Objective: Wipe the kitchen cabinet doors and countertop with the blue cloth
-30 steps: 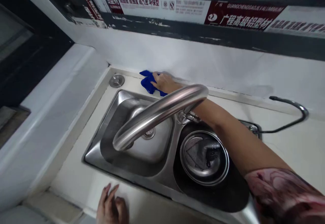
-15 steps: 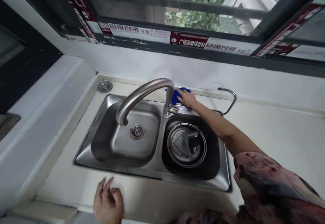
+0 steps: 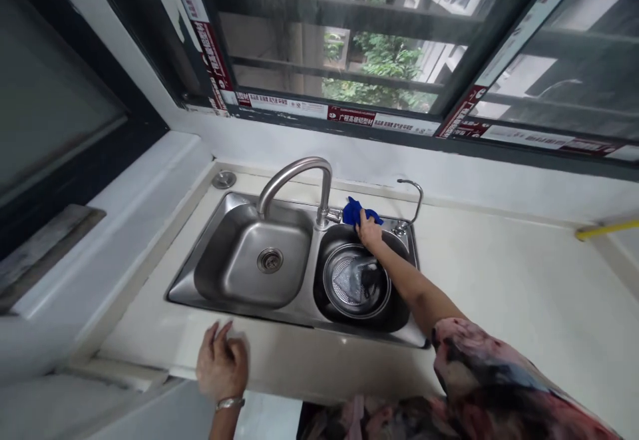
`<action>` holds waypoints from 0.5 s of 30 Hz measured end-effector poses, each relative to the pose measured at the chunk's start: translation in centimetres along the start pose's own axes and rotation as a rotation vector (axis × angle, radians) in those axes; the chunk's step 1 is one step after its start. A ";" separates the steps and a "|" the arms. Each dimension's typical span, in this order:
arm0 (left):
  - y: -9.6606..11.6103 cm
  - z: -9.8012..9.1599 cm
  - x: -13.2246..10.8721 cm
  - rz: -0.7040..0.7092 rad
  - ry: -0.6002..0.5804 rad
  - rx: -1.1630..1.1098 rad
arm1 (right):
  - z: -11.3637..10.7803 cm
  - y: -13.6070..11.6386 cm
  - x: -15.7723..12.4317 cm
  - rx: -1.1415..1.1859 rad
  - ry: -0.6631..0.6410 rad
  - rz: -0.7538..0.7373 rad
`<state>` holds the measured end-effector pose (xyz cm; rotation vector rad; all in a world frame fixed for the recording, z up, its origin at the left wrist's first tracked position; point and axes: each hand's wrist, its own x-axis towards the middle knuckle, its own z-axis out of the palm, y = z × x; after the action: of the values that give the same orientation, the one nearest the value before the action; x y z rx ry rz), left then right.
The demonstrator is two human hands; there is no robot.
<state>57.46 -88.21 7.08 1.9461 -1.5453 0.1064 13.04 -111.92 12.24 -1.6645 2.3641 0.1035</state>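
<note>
A blue cloth [image 3: 355, 212] is bunched under the fingers of my right hand [image 3: 369, 229], at the back rim of the right sink basin. The steel faucet [image 3: 295, 166] rises just left of the cloth and arches over the left basin [image 3: 249, 247]. In the right basin [image 3: 322, 313] sits a round perforated steel colander [image 3: 344, 293] with a clear and dark item inside that I cannot make out. My left hand [image 3: 222, 363], fingers loosely curled and apart, hovers at the counter's front edge and holds nothing.
A thin curved spout [image 3: 418, 194] stands at the sink's back right corner. A round metal drain stopper [image 3: 224, 179] lies on the counter [image 3: 489, 273] at the back left. Behind is a dark-framed window [image 3: 319, 117]. A yellow bar [image 3: 606, 229] juts in at right.
My right hand has drawn the blue cloth from behind the faucet toward the right basin's back rim. The camera view has shifted, showing more window and counter at right.
</note>
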 end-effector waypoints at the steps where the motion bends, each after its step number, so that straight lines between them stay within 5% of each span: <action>1: 0.0 0.0 0.0 -0.005 0.001 0.003 | 0.2 0.0 -0.4 0.052 -0.016 0.003; 10: 0.2 0.1 0.5 -0.049 0.003 0.041 | -1.7 1.3 -5.1 0.437 -0.150 -0.157; 15: 0.2 0.3 0.7 -0.021 0.020 0.020 | -1.6 5.1 -12.2 0.694 -0.190 -0.303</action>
<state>57.40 -89.00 7.28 1.9701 -1.5162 0.1329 11.93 -99.30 16.28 -1.5326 1.6946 -0.5264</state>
